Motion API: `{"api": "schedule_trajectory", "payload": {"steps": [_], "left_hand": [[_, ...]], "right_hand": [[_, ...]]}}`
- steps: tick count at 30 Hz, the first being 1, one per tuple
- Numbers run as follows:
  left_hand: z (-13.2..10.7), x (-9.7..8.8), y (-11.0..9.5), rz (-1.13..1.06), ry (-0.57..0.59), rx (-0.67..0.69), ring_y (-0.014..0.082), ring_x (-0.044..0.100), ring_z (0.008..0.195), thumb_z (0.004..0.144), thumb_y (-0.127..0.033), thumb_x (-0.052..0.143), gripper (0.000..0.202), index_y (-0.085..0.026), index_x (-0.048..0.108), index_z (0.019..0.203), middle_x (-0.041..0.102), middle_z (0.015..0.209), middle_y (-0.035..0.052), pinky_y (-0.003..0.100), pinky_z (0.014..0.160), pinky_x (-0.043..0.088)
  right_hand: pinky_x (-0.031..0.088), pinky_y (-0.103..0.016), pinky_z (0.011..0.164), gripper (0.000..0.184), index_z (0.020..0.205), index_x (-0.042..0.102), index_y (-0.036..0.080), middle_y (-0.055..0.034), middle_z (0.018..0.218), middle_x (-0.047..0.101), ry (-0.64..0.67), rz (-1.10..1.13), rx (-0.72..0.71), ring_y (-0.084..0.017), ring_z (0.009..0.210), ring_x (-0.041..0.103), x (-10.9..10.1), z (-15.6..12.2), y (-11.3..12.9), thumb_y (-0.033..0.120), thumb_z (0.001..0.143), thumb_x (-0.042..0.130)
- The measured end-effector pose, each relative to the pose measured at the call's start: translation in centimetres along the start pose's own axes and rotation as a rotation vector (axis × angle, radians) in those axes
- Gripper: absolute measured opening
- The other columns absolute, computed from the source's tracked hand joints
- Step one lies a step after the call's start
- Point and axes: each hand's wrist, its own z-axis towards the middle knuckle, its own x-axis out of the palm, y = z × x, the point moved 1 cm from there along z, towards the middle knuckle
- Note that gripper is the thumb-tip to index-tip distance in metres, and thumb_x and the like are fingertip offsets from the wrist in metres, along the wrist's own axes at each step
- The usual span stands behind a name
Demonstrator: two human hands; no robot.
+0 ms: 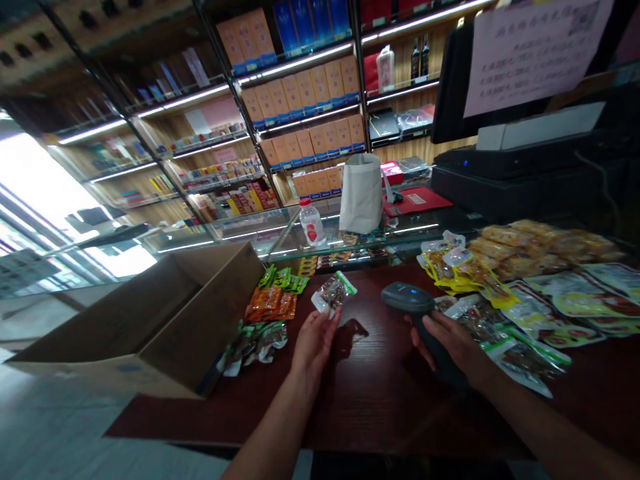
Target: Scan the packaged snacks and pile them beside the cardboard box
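Observation:
My left hand (314,341) pinches a small clear snack packet with a green edge (334,293) between fingers and thumb, holding it up over the dark red wooden counter (350,413). My right hand (450,340) grips a black handheld barcode scanner (409,299), whose head points left toward the packet, with a gap between them. Right of the scanner lie heaped yellow-trimmed and green-trimmed snack packets (525,320). Left of my left hand are smaller orange and green packets (270,307).
An open cardboard box (150,313) sits at the counter's left end. Behind the counter stand a glass display case (350,233), a water bottle (312,223), a white paper bag (361,193) and a black cash register (515,173). Shelves of boxed goods (300,87) fill the back.

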Motion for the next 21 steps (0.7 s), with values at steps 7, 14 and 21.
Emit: {"api": "schedule_trajectory", "payload": {"steps": [7,14,21], "left_hand": [[-5.4,-4.4,-3.0,-0.238,-0.229,0.104,0.0154,0.074,0.082,0.088,0.007,0.046,0.028,-0.009,0.062,0.105,0.074,0.091,0.0081,0.021,0.072,0.063],[-5.0,-7.5,-5.3,-0.378,-0.314,0.075,0.0161,0.075,0.076,0.095,0.003,0.037,0.046,-0.007,0.045,0.139,0.075,0.093,0.0110,0.021,0.069,0.063],[-4.3,-9.0,-5.7,-0.404,-0.329,0.115,0.0151,0.075,0.075,0.098,-0.003,0.033,0.046,-0.006,0.039,0.144,0.075,0.090,0.0115,0.018,0.069,0.061]], "right_hand": [[0.045,-0.020,0.035,0.044,0.103,0.055,0.019,0.0028,0.071,0.064,0.007,0.034,-0.010,-0.009,0.041,0.052,-0.2,-0.3,0.2,0.058,0.085,0.063],[0.044,-0.019,0.036,0.042,0.097,0.056,0.018,0.0009,0.070,0.065,0.036,0.034,-0.024,-0.009,0.041,0.053,-0.1,-0.5,0.2,0.057,0.086,0.063],[0.045,-0.018,0.037,0.038,0.098,0.056,0.017,0.0006,0.072,0.065,0.032,0.063,-0.064,-0.008,0.043,0.054,-0.3,-0.5,0.4,0.054,0.088,0.063]]}}
